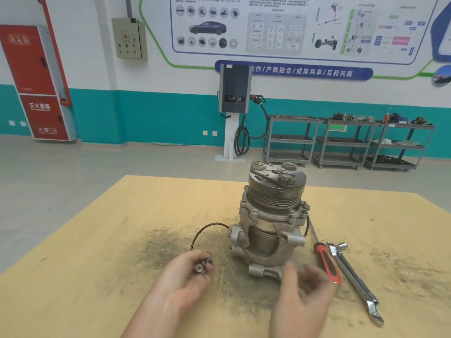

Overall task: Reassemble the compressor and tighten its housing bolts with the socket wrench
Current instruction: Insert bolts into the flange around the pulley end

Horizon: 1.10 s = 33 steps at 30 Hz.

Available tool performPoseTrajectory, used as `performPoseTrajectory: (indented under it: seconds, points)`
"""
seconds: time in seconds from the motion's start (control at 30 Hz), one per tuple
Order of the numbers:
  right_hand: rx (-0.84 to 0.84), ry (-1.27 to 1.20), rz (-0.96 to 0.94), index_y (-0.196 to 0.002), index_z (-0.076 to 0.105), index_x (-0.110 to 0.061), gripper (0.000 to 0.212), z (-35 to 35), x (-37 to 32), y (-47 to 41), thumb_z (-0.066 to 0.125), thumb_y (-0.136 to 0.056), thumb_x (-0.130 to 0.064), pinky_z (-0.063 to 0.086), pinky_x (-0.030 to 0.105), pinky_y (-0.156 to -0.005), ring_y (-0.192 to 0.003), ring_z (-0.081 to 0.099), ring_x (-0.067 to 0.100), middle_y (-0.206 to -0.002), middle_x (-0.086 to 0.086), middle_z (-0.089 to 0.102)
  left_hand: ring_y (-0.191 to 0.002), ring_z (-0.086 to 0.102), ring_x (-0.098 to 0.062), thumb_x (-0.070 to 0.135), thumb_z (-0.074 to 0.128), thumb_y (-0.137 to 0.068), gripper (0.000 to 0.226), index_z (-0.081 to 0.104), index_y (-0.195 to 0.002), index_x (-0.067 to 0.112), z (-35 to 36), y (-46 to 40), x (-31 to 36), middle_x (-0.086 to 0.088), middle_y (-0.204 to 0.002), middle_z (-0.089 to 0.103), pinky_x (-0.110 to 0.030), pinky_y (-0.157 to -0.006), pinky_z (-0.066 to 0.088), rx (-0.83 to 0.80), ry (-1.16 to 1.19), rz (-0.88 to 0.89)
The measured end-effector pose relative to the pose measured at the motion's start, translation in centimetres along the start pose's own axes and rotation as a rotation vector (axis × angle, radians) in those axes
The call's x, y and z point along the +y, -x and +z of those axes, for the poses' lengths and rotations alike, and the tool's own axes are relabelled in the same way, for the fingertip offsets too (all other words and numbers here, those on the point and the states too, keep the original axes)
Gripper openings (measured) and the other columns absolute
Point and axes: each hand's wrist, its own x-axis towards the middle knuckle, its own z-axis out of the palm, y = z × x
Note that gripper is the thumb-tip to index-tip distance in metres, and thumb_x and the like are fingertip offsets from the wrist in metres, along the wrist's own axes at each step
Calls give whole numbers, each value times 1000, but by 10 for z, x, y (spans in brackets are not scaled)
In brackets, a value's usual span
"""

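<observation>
Left hand (181,276) near the worktop's (97,252) front edge, fingers curled round a few bolts (202,264). Compressor (271,215) stands upright mid-worktop, pulley end up. Right hand (305,284) blurred in front of it, fingers loosely curled, nothing held. Red-handled screwdriver (327,262) and socket wrench (353,279) lie toward the right edge.

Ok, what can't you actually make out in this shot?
- Right hand, head view: motion-blurred, so whether it holds anything is unclear.
- Bolts in the left hand: fingers cover them, count unknown.
- Compressor: far side faces away.
- Screwdriver: the right hand hides its handle end.
- Carts by the wall: their items are too small to identify.
</observation>
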Motion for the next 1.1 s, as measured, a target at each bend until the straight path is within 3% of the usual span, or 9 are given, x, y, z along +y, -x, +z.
performPoseTrajectory:
  seconds: [0.07,0.23,0.47,0.6,0.77,0.87,0.97,1.03,1.1]
  points:
    - [-103,-132,162,-82,60,-18,19,8,3,26,59,-91,-1,44,18,-70,-83,64,10,-83,-4,67,-67,41,-18,-18,43,-88,20,50,-84,1,7,8,-17,-15,-83,45,-27,-57,37,13,14,-8]
    - [-393,-708,1023,-105,65,4,38,30,1,22,38,-103,-22,47,37,-74,-86,62,28,-106,24,67,-65,56,-21,3,62,-89,11,62,-79,-2,23,25,-46,-13,-65,63,-29,-67,46,61,-186,133]
    - [-387,-876,1268,-95,64,6,28,34,2,8,43,-96,-14,50,36,-80,-81,64,29,-77,22,70,-97,67,-25,16,62,-95,11,62,-100,7,27,27,-39,-16,-99,75,-41,-92,50,24,-243,227]
    - [-349,-789,1169,-96,63,9,28,28,4,-1,42,-96,-11,51,42,-71,-85,64,34,-87,23,69,-90,67,-28,7,62,-93,5,63,-92,2,12,18,-30,-19,-98,69,-36,-76,53,104,-333,286]
    - [-302,-506,774,-92,61,-3,18,10,0,-13,44,-89,4,31,16,-32,-48,42,14,-58,7,53,-95,57,-26,13,71,-86,33,51,-109,0,-10,1,-16,-8,-98,59,-36,-90,43,357,-792,433]
    - [-315,-463,553,-79,60,-9,12,1,-11,-23,58,-90,-11,20,16,-32,-37,32,9,-47,-2,40,-128,40,-38,33,66,-88,64,41,-137,1,-11,-4,-16,-22,-136,45,-40,-103,34,548,-1225,486]
    - [-251,-383,288,-54,46,-24,44,-4,-18,-35,58,-94,-40,17,16,-36,-37,18,9,-45,-8,24,-146,15,-38,55,48,-92,65,37,-146,20,-7,-4,-21,-15,-158,23,-52,-118,12,650,-1835,444]
    - [-233,-313,172,-52,32,-25,52,-6,-17,-43,49,-87,-58,18,16,-37,-36,18,9,-43,-10,22,-146,20,-32,50,40,-98,47,49,-138,26,1,-7,-20,-7,-156,33,-55,-119,13,561,-1881,611]
    - [-269,-177,125,-52,37,-28,50,-5,-13,-47,46,-80,-69,23,20,-40,-35,23,8,-42,-11,26,-127,46,-10,36,40,-102,34,59,-127,22,21,-19,-12,0,-137,55,-32,-110,34,284,-1521,902]
